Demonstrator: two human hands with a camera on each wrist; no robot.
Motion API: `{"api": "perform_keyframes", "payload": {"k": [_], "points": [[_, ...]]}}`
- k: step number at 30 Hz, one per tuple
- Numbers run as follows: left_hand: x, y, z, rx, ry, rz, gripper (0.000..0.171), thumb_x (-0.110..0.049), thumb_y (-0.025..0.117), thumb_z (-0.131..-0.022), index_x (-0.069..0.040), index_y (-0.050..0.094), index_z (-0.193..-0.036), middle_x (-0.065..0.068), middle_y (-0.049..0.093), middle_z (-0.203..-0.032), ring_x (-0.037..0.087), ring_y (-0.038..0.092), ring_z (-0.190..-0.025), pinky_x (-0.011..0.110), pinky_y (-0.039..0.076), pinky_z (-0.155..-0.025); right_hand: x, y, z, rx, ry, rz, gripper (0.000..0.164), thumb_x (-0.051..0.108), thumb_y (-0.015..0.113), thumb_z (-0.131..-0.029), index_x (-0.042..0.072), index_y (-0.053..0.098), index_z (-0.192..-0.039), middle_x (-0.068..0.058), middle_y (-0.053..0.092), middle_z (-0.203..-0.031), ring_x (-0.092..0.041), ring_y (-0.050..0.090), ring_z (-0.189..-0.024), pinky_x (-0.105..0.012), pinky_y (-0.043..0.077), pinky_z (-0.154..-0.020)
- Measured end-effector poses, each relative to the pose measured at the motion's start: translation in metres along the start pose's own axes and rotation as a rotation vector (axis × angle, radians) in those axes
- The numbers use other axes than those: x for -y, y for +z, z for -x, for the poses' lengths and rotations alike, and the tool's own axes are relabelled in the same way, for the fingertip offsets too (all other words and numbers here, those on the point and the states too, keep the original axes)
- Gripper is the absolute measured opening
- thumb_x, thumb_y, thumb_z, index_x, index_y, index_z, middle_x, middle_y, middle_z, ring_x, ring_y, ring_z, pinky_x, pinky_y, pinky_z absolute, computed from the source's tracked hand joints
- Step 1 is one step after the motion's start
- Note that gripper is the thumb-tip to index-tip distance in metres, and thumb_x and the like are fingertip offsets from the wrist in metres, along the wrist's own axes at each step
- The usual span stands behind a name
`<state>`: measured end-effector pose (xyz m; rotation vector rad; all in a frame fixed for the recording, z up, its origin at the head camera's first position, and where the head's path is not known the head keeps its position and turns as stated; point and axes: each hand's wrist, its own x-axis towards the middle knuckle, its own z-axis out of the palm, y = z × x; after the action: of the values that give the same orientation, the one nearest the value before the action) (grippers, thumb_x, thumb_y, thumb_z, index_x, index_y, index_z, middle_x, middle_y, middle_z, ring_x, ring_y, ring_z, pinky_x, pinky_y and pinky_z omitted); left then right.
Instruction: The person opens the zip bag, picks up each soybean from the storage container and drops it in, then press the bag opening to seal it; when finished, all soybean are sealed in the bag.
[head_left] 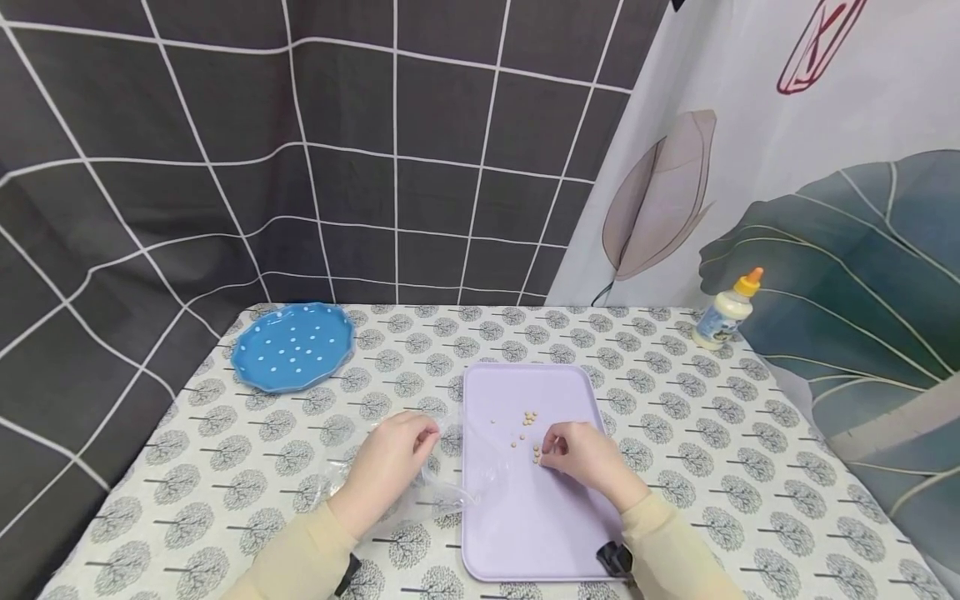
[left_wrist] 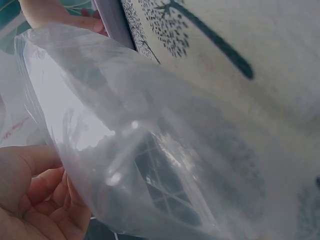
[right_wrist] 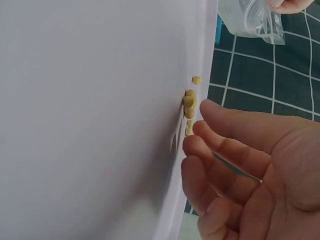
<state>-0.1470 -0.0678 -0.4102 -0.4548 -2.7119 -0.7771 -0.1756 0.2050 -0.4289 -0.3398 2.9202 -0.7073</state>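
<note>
A clear plastic bag point(left_wrist: 125, 120) hangs from my left hand point(head_left: 393, 454), its edge pinched between thumb and fingers. In the head view the film is hard to make out against the cloth and the tray's left edge. On the lilac tray point(head_left: 525, 533) lie several small round tan beans point(head_left: 529, 418) in loose groups. My right hand point(head_left: 587, 458) is low over the tray, beside the nearer beans point(head_left: 537, 450). From the right wrist, thumb and forefinger tips show slightly apart, close by the beans point(right_wrist: 189, 102), with nothing seen between them.
A blue scalloped plate point(head_left: 294, 346) with white dots sits at the back left of the table. Toward the back right stands a glue bottle point(head_left: 723, 312) with an orange tip. A tree-print cloth point(head_left: 420, 342) covers the table, and dark checked fabric point(head_left: 345, 150) hangs behind.
</note>
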Motion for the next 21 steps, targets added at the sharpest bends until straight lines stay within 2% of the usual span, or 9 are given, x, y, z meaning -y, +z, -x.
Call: {"api": "perform_keyframes", "payload": {"k": [6, 21], "points": [[0.0008, 0.0003, 0.0005, -0.005, 0.008, -0.009, 0.005, -0.015, 0.069, -0.084, -0.009, 0.068, -0.085, -0.001, 0.067, -0.083, 0.009, 0.062, -0.074, 0.022, 0.056, -0.069, 0.0013, 0.0009, 0.0001, 0.028, 0.005, 0.02, 0.018, 0.019, 0.08, -0.07, 0.019, 0.063, -0.073, 0.009, 0.051, -0.06, -0.008, 0.046, -0.055, -0.023, 0.041, -0.053], [0.0017, 0.0024, 0.0014, -0.007, 0.006, -0.012, 0.005, -0.015, 0.068, -0.086, -0.01, 0.068, -0.086, -0.001, 0.068, -0.084, 0.009, 0.063, -0.075, 0.022, 0.056, -0.07, 0.0034, 0.0047, -0.0008, 0.015, -0.017, 0.056, 0.019, 0.011, 0.079, -0.069, 0.019, 0.061, -0.07, 0.009, 0.05, -0.058, -0.008, 0.045, -0.054, -0.024, 0.039, -0.053]]}}
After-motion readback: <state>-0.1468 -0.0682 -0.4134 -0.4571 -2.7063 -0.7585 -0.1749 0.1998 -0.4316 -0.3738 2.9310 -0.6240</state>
